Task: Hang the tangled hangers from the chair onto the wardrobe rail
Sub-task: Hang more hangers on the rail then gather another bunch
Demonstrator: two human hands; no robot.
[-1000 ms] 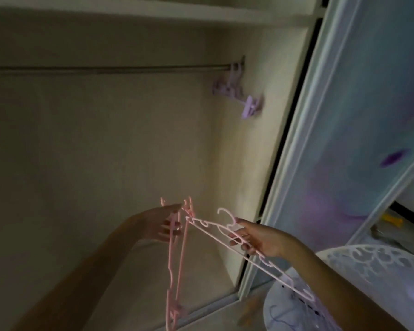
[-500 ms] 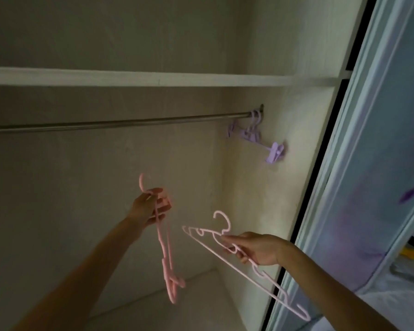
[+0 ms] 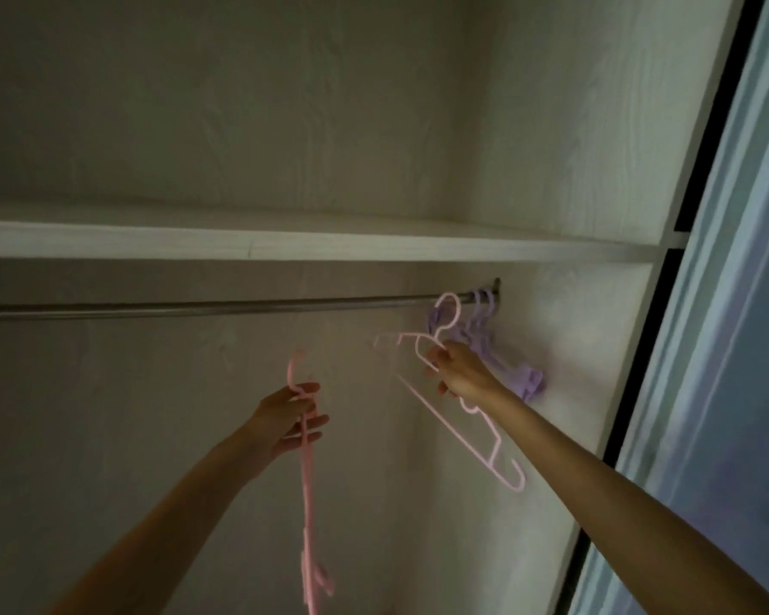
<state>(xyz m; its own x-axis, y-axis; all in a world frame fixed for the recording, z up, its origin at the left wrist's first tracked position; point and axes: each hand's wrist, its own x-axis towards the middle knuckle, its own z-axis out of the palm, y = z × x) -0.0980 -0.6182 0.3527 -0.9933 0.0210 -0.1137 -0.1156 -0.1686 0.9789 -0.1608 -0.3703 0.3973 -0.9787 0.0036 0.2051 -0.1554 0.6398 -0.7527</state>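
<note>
Since the earlier frame the right hand (image 3: 460, 374) has risen from waist height to the wardrobe rail (image 3: 223, 306), carrying the pale pink hanger (image 3: 458, 419) with it; the left hand (image 3: 285, 421) has also lifted slightly. The right-hand fingers (image 3: 436, 362) pinch this hanger just below its neck, and its hook (image 3: 448, 309) now overlaps the rail at the right end, just beside the purple hangers (image 3: 489, 348) already hung there. Whether the hook has passed over the rail or only lies in front of it cannot be told from this view. The hanger body slopes down and to the right, not yet hanging level. The left hand grips a darker pink hanger bundle (image 3: 308, 490) near the hook, which points upward well below the rail, the bodies dangling edge-on; how many hangers it contains cannot be told. A white shelf (image 3: 285, 241) runs above the rail.

Step in hand, as judged: hanging the first separated hanger. The next move calls for seating the hook fully over the rail, then freeing the pinch so that the hanger swings level, without dislodging the purple neighbours. The left-hand bundle remains to be hung afterwards.
</note>
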